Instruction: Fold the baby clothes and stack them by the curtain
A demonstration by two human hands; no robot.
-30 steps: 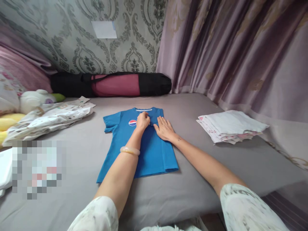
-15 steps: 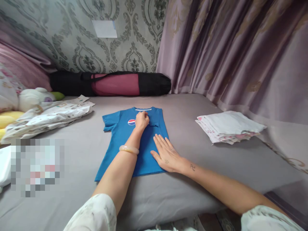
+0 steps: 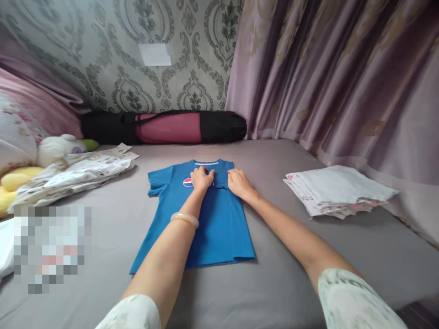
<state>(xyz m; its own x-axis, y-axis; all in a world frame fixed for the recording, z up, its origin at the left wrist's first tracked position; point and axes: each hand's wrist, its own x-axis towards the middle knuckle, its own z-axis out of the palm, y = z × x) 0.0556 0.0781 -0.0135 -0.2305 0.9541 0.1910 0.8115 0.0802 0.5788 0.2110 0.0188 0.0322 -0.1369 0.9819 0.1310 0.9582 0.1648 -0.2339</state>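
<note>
Head view, blue shirt [image 3: 219, 224], under left hand [image 3: 202, 178]

Left hand [image 3: 202, 178]: was laid curled on the upper shirt [image 3: 219, 221].
Right hand [image 3: 239, 183]: was curled at the shirt's right edge.

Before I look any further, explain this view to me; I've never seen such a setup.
There is no machine here: these are a person's own bare hands, seen from a camera worn on the head, looking forward and down. A blue T-shirt lies on a grey sheet. The left hand rests on its chest, beside the round logo; the right hand is at its right edge. Whether either grips the fabric is unclear. Folded cloths are stacked at right; a long bag lies behind.
</note>
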